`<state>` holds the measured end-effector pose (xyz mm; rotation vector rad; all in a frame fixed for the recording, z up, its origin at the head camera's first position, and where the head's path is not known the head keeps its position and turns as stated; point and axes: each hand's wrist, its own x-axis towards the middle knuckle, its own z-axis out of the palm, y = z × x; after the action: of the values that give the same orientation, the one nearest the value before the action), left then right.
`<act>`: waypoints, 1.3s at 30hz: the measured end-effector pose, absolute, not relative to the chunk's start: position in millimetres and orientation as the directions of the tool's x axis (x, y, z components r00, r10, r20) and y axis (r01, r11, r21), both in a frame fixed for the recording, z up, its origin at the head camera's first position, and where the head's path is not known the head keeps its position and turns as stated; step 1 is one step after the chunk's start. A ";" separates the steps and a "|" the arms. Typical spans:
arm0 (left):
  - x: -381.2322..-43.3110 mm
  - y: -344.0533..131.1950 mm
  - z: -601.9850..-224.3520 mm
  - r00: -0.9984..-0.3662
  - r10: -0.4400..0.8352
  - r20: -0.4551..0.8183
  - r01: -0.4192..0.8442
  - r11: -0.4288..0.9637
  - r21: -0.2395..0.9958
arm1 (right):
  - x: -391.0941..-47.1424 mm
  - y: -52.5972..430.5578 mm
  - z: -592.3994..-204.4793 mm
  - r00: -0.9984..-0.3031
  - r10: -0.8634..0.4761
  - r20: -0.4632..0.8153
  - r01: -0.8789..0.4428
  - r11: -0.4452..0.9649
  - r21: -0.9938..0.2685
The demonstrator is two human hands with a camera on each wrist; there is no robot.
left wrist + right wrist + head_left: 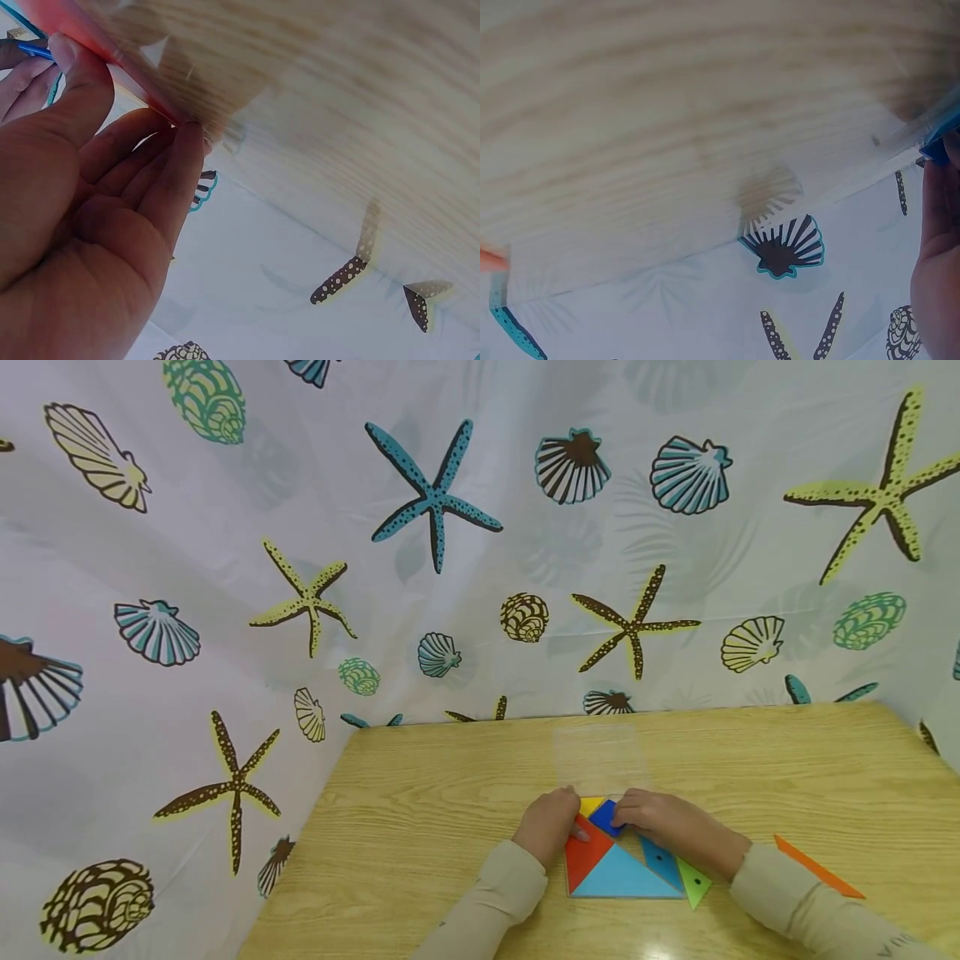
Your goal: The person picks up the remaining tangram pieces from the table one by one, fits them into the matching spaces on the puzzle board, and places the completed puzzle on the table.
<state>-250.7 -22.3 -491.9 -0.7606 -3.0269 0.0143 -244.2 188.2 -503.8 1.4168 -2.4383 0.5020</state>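
Note:
A tangram tray (626,897) lies on the table with a red triangle (587,857), a large light blue triangle (626,874) and a yellow piece (592,806) in it. My left hand (549,823) holds the tray's left side, its thumb over the red triangle and its other fingers at the edge. At the upper right of the tray, my right hand (671,823) pinches a dark blue piece (606,817), which its fingers partly cover. A blue piece with a black dot (662,865) lies along the tray's right side. Only part of the right hand (939,247) enters the right wrist view.
A green piece with a black dot (694,883) lies just right of the tray, below the right wrist. Farther right, by the right sleeve, is an orange piece (817,866). A clear sheet (600,756) lies behind the tray. A shell-and-starfish curtain (480,610) borders the wooden table (420,827).

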 end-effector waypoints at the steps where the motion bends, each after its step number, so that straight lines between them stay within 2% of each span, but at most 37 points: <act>1: -250.4 -22.3 -491.9 -0.881 0.473 0.022 0.473 0.881 -0.014 | -244.6 187.3 -503.9 -0.475 -0.778 0.411 -0.877 0.455 -0.152; 7: -248.7 -22.1 -491.4 -0.879 0.475 0.027 0.475 0.880 -0.019 | -247.1 185.9 -505.9 -0.456 -0.780 0.429 -0.884 0.451 -0.122; 22: -248.4 -21.2 -490.9 -0.886 0.463 0.016 0.463 0.886 -0.028 | -248.1 186.2 -508.8 -0.451 -0.812 0.372 -0.887 0.453 -0.087; 32: -248.0 -20.2 -491.1 -0.887 0.462 0.000 0.462 0.885 -0.058 | -244.5 190.1 -510.1 -0.482 -0.815 0.322 -0.875 0.465 -0.132; 39: -248.5 -20.8 -491.6 -0.886 0.464 -0.009 0.464 0.884 -0.065 | -245.3 188.5 -511.0 -0.471 -0.813 0.343 -0.880 0.462 -0.113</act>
<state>-248.5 -20.8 -491.6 -0.7491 -3.0425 0.1026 -245.3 188.5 -511.0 1.4594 -2.4717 0.4040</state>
